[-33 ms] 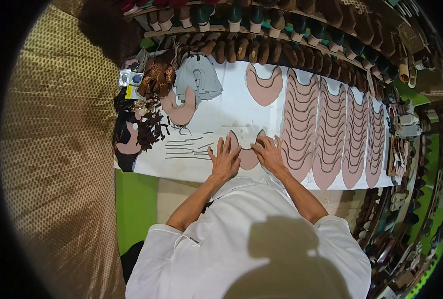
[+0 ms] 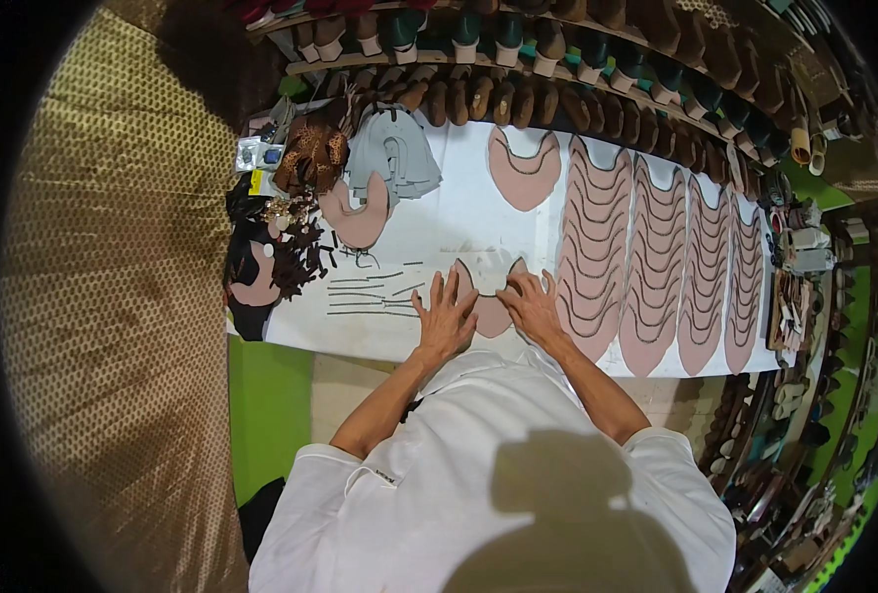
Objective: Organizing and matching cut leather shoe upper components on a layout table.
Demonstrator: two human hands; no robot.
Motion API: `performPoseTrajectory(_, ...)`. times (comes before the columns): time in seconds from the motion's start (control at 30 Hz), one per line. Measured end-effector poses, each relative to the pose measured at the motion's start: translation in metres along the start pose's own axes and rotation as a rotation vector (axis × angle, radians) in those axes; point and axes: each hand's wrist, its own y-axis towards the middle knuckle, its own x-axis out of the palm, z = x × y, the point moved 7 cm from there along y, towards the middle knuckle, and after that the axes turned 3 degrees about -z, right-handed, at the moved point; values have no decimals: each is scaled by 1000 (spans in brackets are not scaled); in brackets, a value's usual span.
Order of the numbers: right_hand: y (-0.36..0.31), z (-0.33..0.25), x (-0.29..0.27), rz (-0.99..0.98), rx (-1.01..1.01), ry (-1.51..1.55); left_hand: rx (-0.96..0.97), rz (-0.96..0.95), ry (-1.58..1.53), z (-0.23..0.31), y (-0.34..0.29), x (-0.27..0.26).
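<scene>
A pink U-shaped shoe upper piece (image 2: 493,318) lies on the white-covered table in front of me, a dark trim strip along its inner curve. My left hand (image 2: 446,316) rests on its left arm, fingers spread and the thumb near the inner edge. My right hand (image 2: 535,308) presses on the right arm with bent, parted fingers, fingertips at the dark edge. Parts of both arms are hidden under the hands. Left of my left hand, several thin dark strips (image 2: 370,299) lie loose in rows.
Overlapping columns of trimmed pink pieces (image 2: 597,247) cover the table's right side; a single one (image 2: 524,168) lies farther back. At the left are grey pieces (image 2: 399,148), an untrimmed pink piece (image 2: 362,229) and dark scraps (image 2: 300,259). Shoe racks (image 2: 547,61) border the far side.
</scene>
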Motion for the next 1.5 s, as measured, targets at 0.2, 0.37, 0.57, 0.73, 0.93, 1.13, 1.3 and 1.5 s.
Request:
performPoseTrajectory(0.2, -5, 1, -3, 59, 113, 51, 19, -36, 26, 3, 1, -3)
performPoseTrajectory(0.37, -20, 17, -11, 219, 421, -159, -238, 140, -42, -5, -1, -13)
performPoseTrajectory(0.57, -17, 17, -2, 218, 437, -173, -191, 179, -59, -19, 9, -2)
performPoseTrajectory(0.73, -17, 23, -14, 292, 529, -49, -382, 279, -334, -42, 16, 4)
performPoseTrajectory(0.93, -34, 16, -32, 363, 543, 137, -377, 317, -397, -42, 4, 1)
performPoseTrajectory(1.13, -92, 19, -59, 503, 603, 217, -414, 282, -625, 3, -16, -11)
performPoseTrajectory(1.3, -160, 29, -72, 547, 688, 232, -381, 124, -785, 33, -34, 14)
performPoseTrajectory(1.5, -237, 54, -75, 537, 774, 211, -380, -17, -676, 98, -59, 42)
